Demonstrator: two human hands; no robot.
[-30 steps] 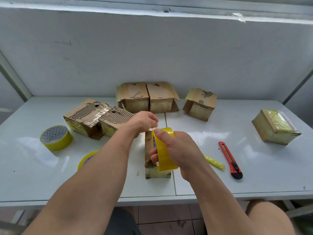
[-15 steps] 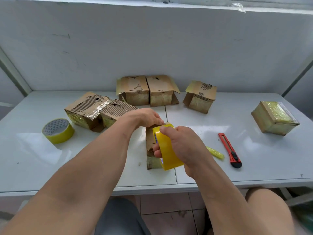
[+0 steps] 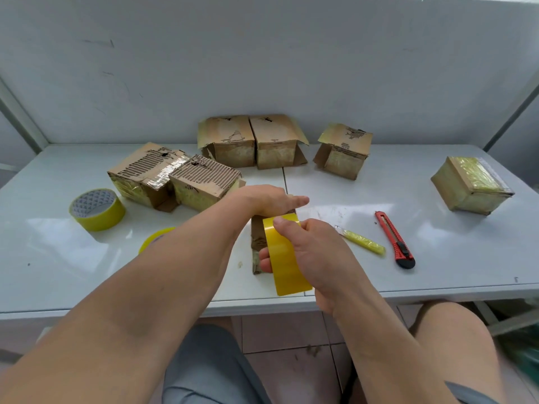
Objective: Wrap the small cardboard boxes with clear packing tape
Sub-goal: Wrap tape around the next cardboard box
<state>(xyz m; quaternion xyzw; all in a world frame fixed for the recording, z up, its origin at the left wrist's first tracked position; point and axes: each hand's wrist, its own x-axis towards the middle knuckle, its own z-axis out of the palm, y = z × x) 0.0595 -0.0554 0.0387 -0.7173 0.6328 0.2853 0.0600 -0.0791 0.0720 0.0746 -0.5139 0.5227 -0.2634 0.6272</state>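
A white table (image 3: 335, 275) (a seam runs down its middle) carries seven small cardboard boxes: two at the left (image 3: 175, 179), two side by side at the back (image 3: 250, 141), one to their right (image 3: 344, 150), a tape-wrapped one far right (image 3: 472, 185) and one at the front centre (image 3: 258, 240). Also on it: a yellow tape roll (image 3: 97, 209), a second roll (image 3: 154, 237), a red utility knife (image 3: 395, 240) and a yellow wad of tape (image 3: 363, 242).

Both forearms reach forward — the left hand (image 3: 267, 201) lies flat, palm down, the right hand (image 3: 313, 253) curls its fingers (image 3: 266, 259) in a grip.
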